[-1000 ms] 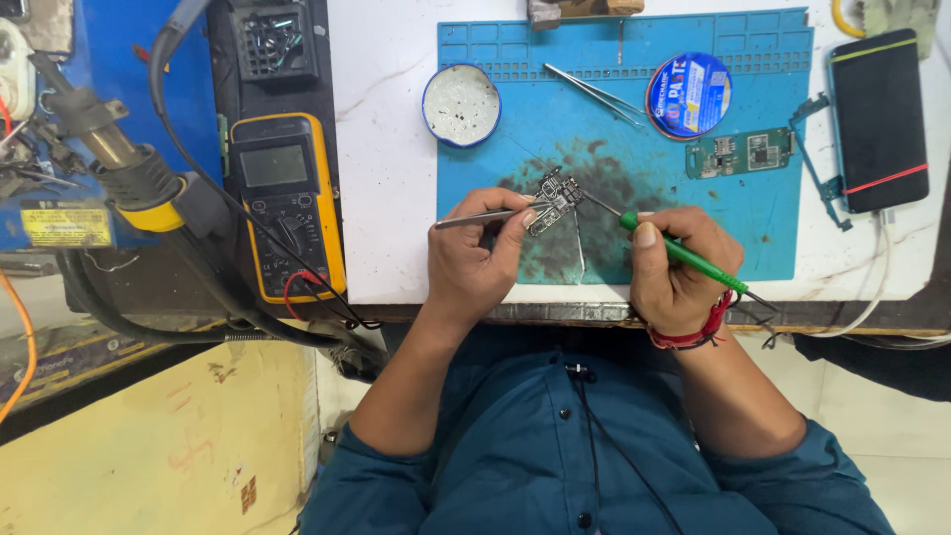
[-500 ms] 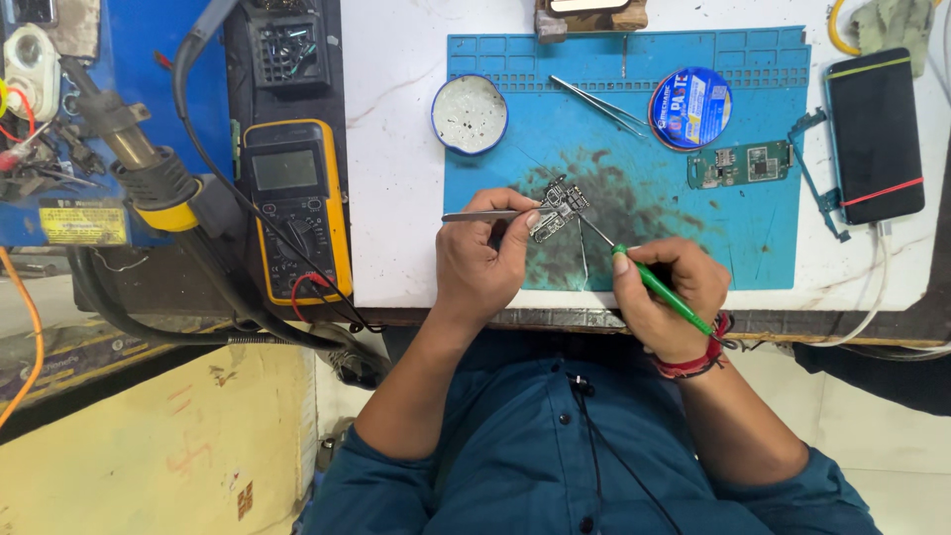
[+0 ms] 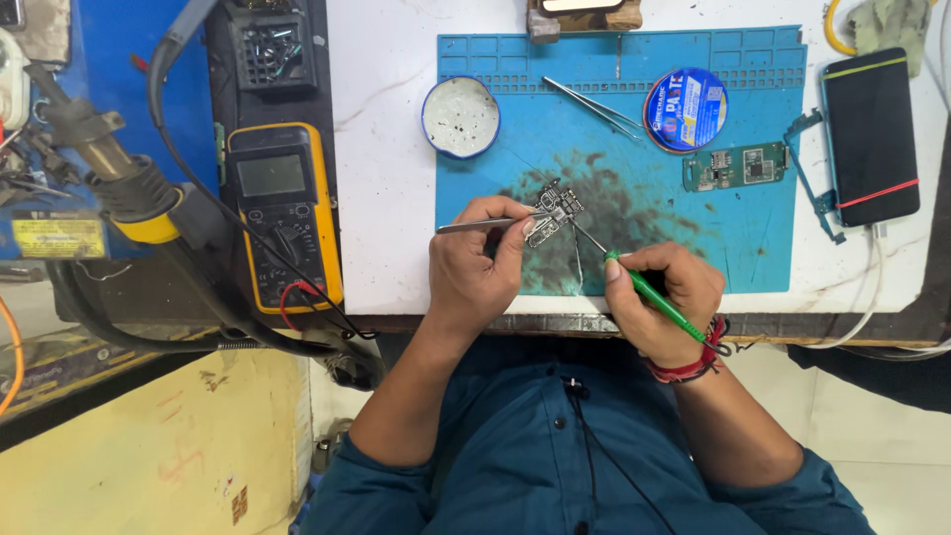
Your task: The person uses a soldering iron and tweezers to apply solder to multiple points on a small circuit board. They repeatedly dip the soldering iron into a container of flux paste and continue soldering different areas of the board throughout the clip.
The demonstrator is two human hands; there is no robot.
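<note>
My left hand [image 3: 478, 260] grips metal tweezers [image 3: 485, 224], and their tips pinch a small circuit board [image 3: 555, 211] lying on the stained blue work mat [image 3: 693, 208]. A thin green-handled soldering iron [image 3: 654, 297] is in my right hand [image 3: 662, 297]. Its metal tip reaches up-left to the lower right edge of the board. Both hands rest near the mat's front edge.
A yellow multimeter [image 3: 282, 213] lies left of the mat. On the mat sit a round white tin [image 3: 461, 117], spare tweezers [image 3: 594, 107], a blue paste tin [image 3: 686, 109] and a green circuit board [image 3: 738, 166]. A phone [image 3: 872, 134] lies at the right, and a hot-air handle [image 3: 109, 168] at the far left.
The view has shifted slightly. My right hand has drawn back a little toward the mat's front edge while the iron's tip stays at the board. My left hand keeps its hold.
</note>
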